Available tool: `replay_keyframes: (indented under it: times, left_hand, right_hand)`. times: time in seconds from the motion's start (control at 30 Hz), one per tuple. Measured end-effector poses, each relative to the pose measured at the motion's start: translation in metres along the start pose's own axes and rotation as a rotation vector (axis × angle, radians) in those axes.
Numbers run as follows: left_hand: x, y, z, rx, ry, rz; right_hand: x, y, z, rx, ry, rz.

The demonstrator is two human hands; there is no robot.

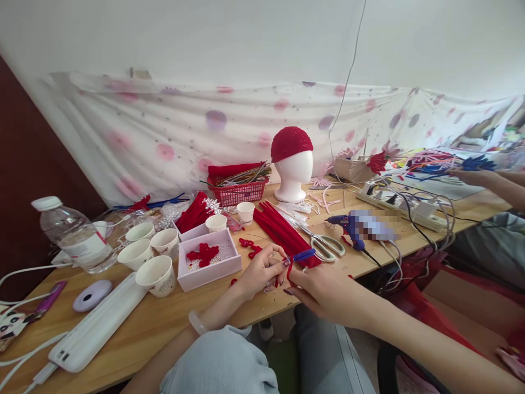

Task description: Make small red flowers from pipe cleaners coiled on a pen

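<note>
Together, left hand and right hand pinch a red strip, long axis near-upright.

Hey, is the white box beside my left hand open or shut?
Open: the white box is uncovered on top, showing the red fuzzy piece and white beads inside.

No text is legible; the bottle label is blurred.
</note>
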State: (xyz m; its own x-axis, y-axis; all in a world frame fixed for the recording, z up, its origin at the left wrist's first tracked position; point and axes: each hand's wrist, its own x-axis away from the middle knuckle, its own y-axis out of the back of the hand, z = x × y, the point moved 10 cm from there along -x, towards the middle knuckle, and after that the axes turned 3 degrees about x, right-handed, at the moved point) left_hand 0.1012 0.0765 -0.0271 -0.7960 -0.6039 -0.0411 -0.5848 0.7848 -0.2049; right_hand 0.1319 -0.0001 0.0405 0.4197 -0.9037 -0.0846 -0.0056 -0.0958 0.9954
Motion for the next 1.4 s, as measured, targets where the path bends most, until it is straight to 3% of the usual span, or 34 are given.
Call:
replay_keyframes:
  times: [0.2, 0.3, 0.53, 0.77, 0.97, 1.23, 1.3, 1.4]
  left_hand:
    - [-0.001, 0.0, 0.002, -0.036, 0.009, 0.027]
    - [0.001, -0.002, -0.001, -0.042, 0.015, 0.037]
    - [0.004, -0.006, -0.008, -0.068, -0.007, 0.031]
    - [0.004, 0.002, -0.013, -0.1, -0.078, -0.068]
    - [0.001, 0.009, -0.011, -0.041, -0.04, -0.121]
    - [0.001, 0.02, -0.019, 0.115, -0.105, -0.174]
    - [0.001, 0.022, -0.02, 0.131, -0.121, -0.185]
    - [-0.001, 0.018, -0.014, 0.141, -0.085, -0.139]
  right_hand:
    - [-0.011, 0.042, -0.043, -0.195, -0.045, -0.105]
    - [-0.021, 0.052, -0.06, -0.317, -0.037, -0.135]
    - [-0.029, 0.028, -0.079, -0.544, -0.068, -0.066]
    - [-0.024, 0.013, -0.067, -0.561, -0.115, -0.054]
    - [-0.021, 0.015, -0.07, -0.449, -0.147, -0.188]
    - [-0.009, 0.016, -0.095, -0.573, -0.321, -0.439]
    - [-0.008, 0.014, -0.097, -0.628, -0.33, -0.43]
    - [-0.01, 0.008, -0.093, -0.695, -0.303, -0.315]
